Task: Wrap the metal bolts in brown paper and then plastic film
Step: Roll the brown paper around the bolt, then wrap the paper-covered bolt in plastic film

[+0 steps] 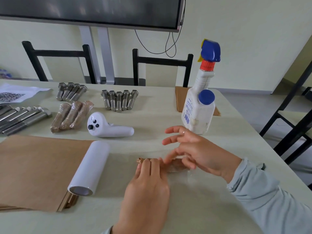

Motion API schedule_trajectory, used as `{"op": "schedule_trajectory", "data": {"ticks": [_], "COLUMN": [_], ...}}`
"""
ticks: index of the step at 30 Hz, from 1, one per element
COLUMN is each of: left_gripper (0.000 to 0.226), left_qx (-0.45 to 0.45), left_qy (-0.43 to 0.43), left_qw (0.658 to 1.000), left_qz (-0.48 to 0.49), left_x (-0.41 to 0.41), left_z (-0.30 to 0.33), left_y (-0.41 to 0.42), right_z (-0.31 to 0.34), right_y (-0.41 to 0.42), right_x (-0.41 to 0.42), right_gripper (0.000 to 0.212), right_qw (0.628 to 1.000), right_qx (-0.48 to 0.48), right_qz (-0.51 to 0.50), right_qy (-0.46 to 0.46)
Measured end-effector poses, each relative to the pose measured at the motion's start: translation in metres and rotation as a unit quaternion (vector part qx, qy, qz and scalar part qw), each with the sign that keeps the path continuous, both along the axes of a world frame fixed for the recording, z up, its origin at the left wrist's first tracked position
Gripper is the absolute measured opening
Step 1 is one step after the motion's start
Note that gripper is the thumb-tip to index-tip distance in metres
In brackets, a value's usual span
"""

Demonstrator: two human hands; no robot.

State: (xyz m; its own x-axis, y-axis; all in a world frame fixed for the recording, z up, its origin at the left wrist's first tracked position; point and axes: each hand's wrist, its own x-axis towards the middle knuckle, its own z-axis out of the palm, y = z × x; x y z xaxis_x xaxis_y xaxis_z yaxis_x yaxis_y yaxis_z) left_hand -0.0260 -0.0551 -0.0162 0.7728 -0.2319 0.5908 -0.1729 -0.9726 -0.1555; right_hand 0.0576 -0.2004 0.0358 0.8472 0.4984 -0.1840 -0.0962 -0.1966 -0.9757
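A bolt wrapped in brown paper (175, 165) lies on a sheet of clear plastic film (190, 176) near the table's front. My left hand (148, 181) presses straight fingers flat on its left end. My right hand (195, 149) touches its right end with thumb and lower fingers, the upper fingers spread in the air. A white roll of film (91, 166) lies on a stack of brown paper (38, 168) at the left. Three finished wrapped bolts (70, 115) lie behind it. Bare bolts sit in groups at the back centre (119, 100), back left (71, 92) and far left (22, 115).
A white handheld controller (108, 126) lies mid-table. A white spray bottle (200, 98) with a blue head stands at the right, a brown sheet (180, 100) behind it. A printed paper (16, 93) lies at back left. Two black chairs (162, 68) stand beyond the table.
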Motion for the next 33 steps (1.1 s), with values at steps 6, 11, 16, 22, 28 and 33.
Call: {"op": "schedule_trajectory", "data": {"ticks": [6,11,16,22,28,33], "left_gripper": [0.037,0.034,0.037,0.025,0.029,0.044], "left_qx": [0.022,0.038,0.051,0.045,-0.063,-0.262], "left_qy": [0.015,0.02,0.05,0.064,0.09,0.099], "left_qw": [1.0,0.999,0.997,0.996,0.993,0.96], "left_qz": [0.012,0.023,0.026,0.037,0.03,-0.01], "left_x": [0.002,0.003,0.001,-0.001,-0.003,-0.006], "left_z": [-0.007,-0.006,-0.003,0.003,0.009,0.01], "left_y": [-0.003,-0.004,-0.005,-0.006,-0.003,0.008], "right_z": [0.012,-0.002,-0.001,-0.005,0.004,0.031], "right_y": [-0.032,-0.04,-0.041,-0.039,-0.034,-0.003], "right_x": [-0.001,-0.017,-0.021,-0.024,-0.031,-0.027], "right_gripper": [0.027,0.024,0.038,0.043,0.042,0.031], "right_qw": [0.984,0.945,0.954,0.94,0.946,0.961], "right_qx": [-0.078,-0.296,-0.255,-0.263,-0.177,-0.064], "right_qz": [-0.132,0.008,0.041,0.061,-0.013,-0.036], "right_qy": [-0.093,-0.14,-0.149,-0.207,-0.27,-0.265]}}
